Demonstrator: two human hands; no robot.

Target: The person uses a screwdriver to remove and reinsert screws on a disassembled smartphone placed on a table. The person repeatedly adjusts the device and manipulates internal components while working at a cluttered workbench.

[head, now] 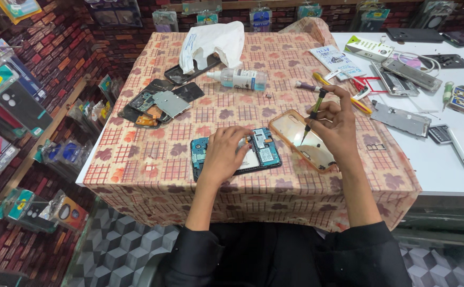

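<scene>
My left hand (pixel 222 151) lies flat, fingers pressed down on the opened blue-framed phone with its bare circuit board (pixel 264 151), which sits near the front edge of the table, on a beige cloth printed with red grids and dark leaves (pixel 152 170). My right hand (pixel 338 127) pinches a slim yellow-and-black screwdriver (pixel 312 114) between thumb and fingertips, its tip pointing down at the clear orange-tinted phone case (pixel 301 139) that lies just beside the phone, partly under my palm.

Farther back on the cloth lie a heap of dark phone parts and a grey metal plate (pixel 160 102), a clear plastic squeeze bottle on its side (pixel 240 78), and a crumpled white plastic bag (pixel 210 43) over a black phone. To my right stands a white tabletop (pixel 444 175) strewn with metal phone frames, small tools and a box. Red brick-pattern walls hung with packaged accessories (pixel 8 101) surround the table; the floor shows grey cube-pattern tiles (pixel 120 250).
</scene>
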